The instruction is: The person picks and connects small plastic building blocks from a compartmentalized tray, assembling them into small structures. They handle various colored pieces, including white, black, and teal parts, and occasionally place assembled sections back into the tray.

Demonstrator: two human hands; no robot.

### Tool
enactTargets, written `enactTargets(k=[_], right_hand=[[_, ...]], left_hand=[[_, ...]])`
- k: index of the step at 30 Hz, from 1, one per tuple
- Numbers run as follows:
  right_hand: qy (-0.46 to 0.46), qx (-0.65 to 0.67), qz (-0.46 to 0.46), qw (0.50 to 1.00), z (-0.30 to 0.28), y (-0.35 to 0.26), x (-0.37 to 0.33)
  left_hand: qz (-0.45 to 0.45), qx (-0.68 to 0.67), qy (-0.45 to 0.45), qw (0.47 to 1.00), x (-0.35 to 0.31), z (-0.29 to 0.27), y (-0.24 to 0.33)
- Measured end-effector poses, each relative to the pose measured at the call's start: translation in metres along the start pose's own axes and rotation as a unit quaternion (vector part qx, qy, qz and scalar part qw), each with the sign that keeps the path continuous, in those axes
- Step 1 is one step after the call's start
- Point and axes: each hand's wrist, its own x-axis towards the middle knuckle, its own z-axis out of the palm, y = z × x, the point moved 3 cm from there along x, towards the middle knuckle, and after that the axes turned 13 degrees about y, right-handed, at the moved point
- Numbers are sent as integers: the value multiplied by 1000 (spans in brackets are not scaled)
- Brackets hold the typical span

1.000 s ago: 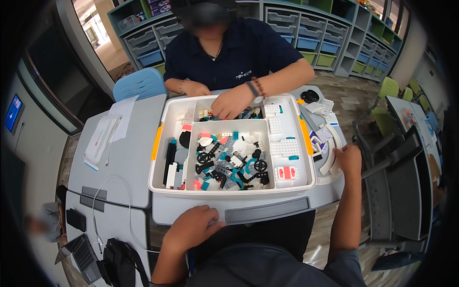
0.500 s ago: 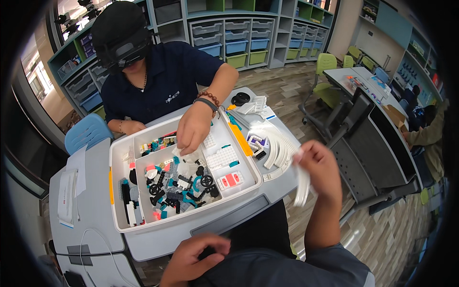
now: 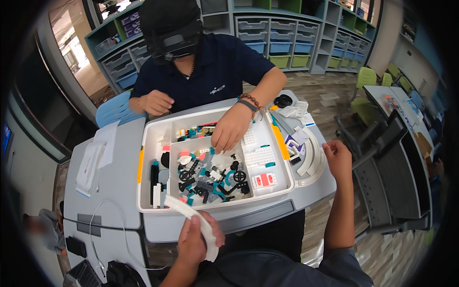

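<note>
Curved white plastic strip (image 3: 201,220) switches to my clasping left hand (image 3: 190,243), freeing my half-curled, seemingly empty right hand (image 3: 338,161).

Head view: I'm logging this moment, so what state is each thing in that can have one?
Left hand: closed on a curved white strip.
Curved white strip: held, slanting.
Right hand: loosely curled, no piece visible in it.
Curved white pieces: lying beside the tray.
White tray: open-topped, partly filled.
Facing person's left hand: lowered at the tray.
Wall screen: lit.
</note>
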Motion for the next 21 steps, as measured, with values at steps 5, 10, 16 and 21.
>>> enactTargets(k=[5,10,16,21], right_hand=[[-25,-133,-36,990,38,34,11],[-22,-142,2,990,49,30,11],[-16,-165,-34,986,78,30,18],[-53,-23,13,998,60,94,52]], left_hand=[[-58,-123,43,990,-1,-1,-7],[-39,-44,29,998,3,6,-3],[-3,-52,-19,998,5,-4,-7],[-90,-69,-87,990,-3,-4,11]])
